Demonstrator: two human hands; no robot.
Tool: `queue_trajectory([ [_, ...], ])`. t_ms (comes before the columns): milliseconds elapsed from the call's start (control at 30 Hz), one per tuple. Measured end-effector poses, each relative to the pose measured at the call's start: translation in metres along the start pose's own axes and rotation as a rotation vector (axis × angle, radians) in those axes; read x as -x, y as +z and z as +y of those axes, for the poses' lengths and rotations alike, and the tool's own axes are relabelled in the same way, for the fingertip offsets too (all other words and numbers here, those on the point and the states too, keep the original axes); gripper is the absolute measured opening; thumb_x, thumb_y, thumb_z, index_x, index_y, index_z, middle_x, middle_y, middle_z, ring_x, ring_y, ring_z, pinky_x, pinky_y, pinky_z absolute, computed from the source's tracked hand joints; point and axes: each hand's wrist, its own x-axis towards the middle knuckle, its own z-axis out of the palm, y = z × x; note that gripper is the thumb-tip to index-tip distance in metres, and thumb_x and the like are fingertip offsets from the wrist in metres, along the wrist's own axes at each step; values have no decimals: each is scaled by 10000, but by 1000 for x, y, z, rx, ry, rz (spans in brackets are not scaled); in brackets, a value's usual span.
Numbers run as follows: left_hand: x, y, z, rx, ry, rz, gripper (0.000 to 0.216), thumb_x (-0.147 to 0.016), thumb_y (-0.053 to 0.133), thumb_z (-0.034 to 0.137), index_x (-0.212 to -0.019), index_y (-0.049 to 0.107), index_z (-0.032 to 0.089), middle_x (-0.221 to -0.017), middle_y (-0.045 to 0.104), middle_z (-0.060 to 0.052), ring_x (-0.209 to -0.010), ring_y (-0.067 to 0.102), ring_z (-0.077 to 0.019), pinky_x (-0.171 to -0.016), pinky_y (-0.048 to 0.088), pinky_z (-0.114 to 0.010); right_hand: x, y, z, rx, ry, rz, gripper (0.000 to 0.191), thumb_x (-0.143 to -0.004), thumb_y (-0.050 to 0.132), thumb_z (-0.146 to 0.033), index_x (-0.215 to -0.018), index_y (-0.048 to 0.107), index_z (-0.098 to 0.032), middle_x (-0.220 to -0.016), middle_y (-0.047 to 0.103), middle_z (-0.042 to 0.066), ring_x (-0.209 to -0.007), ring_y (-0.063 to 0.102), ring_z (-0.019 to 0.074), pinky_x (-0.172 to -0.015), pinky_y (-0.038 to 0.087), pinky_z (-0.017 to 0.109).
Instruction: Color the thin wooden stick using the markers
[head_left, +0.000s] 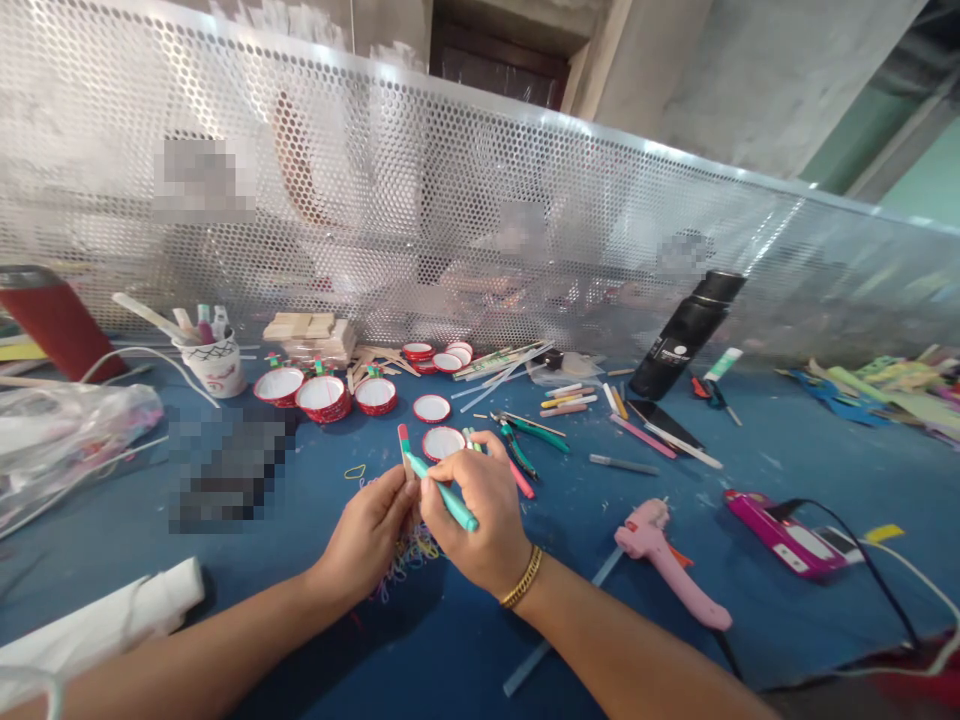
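My left hand (pixel 369 535) pinches an upright flat craft stick (pixel 405 448), painted red and green at its top. My right hand (pixel 480 520) is closed round a teal marker (pixel 448 495), whose tip touches the stick. A gold bracelet (pixel 523 578) sits on my right wrist. Under both hands lies a heap of coloured rubber bands (pixel 409 555) on the blue table (pixel 285 620). Just beyond my fingers lies a red-rimmed white lid (pixel 443 442).
A pink glue gun (pixel 667 560) lies right of my hands, green pliers (pixel 529 435) beyond them. Several red-rimmed lids (pixel 322 395), a cup of tools (pixel 217 365), a black bottle (pixel 686 335), a magenta device (pixel 780 530) and loose sticks lie before a perforated metal screen (pixel 450 200).
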Motion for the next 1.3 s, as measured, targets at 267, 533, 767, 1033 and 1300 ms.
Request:
queue_trajectory([
  [267,1,0,-3,37,-17,-8,376,-968,384,451,-706,453,190,-600,450,47,-553,407,-104,-536,322,-223,-1,-2,3,7,13,45,73,-864,537,-171,-807,531,-216,-681,591,-40,-657,566,126,-978,387,426],
  [533,1,1,-1,93,4,-8,363,-956,409,446,-709,458,184,-601,443,45,-554,395,-105,-523,312,-223,0,-2,1,-22,-1,25,77,-866,530,-180,-796,531,-214,-689,604,-35,-664,577,132,-986,386,437],
  [767,0,1,-2,94,-5,-16,355,-955,405,455,-748,492,180,-615,445,42,-568,397,-110,-538,324,-226,0,-2,1,-24,11,17,77,-862,535,-182,-792,529,-214,-694,608,-34,-673,580,131,-999,378,437],
  [1033,1,1,0,133,5,-21,351,-962,412,435,-729,467,178,-607,434,49,-554,385,-95,-520,312,-213,0,-1,1,-27,10,14,73,-864,532,-186,-797,530,-214,-690,603,-33,-669,576,133,-993,380,437],
  [1300,0,1,-1,162,11,-26,351,-956,421,439,-726,466,178,-606,428,50,-550,382,-96,-521,317,-217,0,-2,1,-32,12,12,78,-869,529,-185,-797,533,-216,-684,596,-34,-653,562,130,-979,390,432],
])
